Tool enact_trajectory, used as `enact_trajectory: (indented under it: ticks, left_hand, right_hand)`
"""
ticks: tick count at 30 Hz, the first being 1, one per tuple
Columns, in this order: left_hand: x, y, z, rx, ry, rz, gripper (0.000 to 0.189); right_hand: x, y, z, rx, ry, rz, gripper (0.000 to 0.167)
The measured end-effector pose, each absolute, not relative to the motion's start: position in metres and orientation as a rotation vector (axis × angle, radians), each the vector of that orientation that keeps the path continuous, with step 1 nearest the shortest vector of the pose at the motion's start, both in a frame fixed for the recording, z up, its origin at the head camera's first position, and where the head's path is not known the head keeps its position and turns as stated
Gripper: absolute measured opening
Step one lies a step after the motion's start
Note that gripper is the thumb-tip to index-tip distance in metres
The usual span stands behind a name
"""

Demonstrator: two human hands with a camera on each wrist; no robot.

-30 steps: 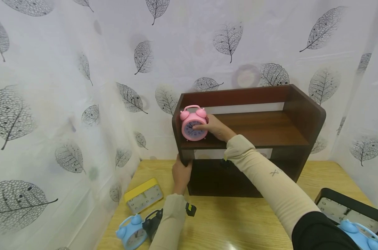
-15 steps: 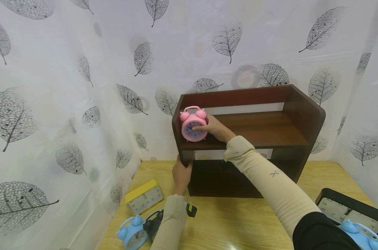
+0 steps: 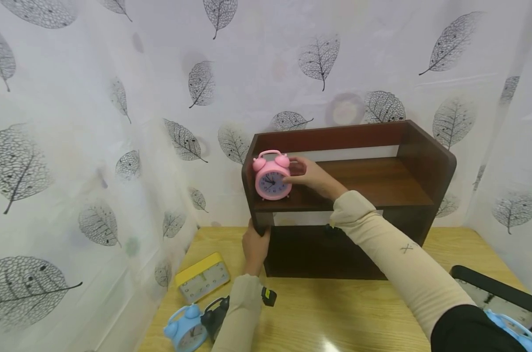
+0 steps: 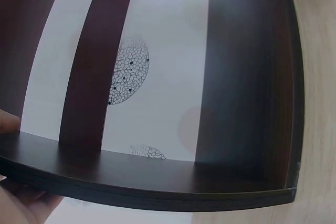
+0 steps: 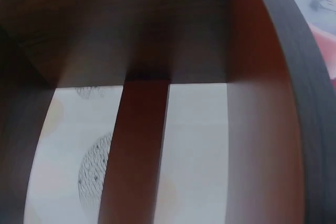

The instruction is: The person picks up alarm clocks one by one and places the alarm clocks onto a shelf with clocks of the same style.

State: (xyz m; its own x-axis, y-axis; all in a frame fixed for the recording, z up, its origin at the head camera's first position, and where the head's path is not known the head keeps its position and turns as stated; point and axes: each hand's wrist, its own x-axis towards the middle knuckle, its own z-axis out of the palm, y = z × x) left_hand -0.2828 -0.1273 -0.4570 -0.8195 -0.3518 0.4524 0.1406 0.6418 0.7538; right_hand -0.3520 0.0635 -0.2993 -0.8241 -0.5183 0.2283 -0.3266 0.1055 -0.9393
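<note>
A pink twin-bell alarm clock (image 3: 260,168) stands upright at the left end of the upper board of a dark brown wooden shelf (image 3: 371,181). My right hand (image 3: 315,179) is at the clock's right side, thumb tip right by the edge of the dial, the fingers loosely bent and apart from the thumb. Lower down, my left hand (image 3: 255,248) grips the shelf's left side panel. In the left wrist view its thumb (image 4: 8,121) lies on the panel's inner face and its fingers (image 4: 31,205) on the outer one. Part of the pink clock (image 5: 321,11) shows in the right wrist view.
On the table (image 3: 319,313), a yellow rectangular clock (image 3: 203,276), a blue alarm clock (image 3: 188,328) and a black one (image 3: 215,313) sit at left. A black rectangular clock (image 3: 497,296) and another blue one (image 3: 514,327) are at right. A leaf-print curtain (image 3: 266,58) hangs behind.
My right hand has drawn back a little to the right, its thumb coming off the middle of the pink clock's dial. The clock and my left hand have stayed in place.
</note>
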Motion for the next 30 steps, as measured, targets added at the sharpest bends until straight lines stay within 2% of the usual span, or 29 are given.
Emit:
enact_trajectory:
  ticks: [13,22,30]
  left_hand:
    - [-0.282,-0.128,-0.455,0.164,-2.298,-1.124,0.038]
    - [-0.284,-0.128,-0.458,0.168,-2.306,-1.102,0.039]
    - [-0.282,-0.128,-0.457,0.176,-2.321,-1.111,0.039]
  right_hand:
    - [-0.332,0.105,-0.305,-0.886,2.391,-1.744,0.057]
    - [-0.321,0.119,-0.309,-0.883,2.426,-1.770,0.058]
    - [-0.297,0.130,-0.308,-0.885,2.449,-1.887,0.052]
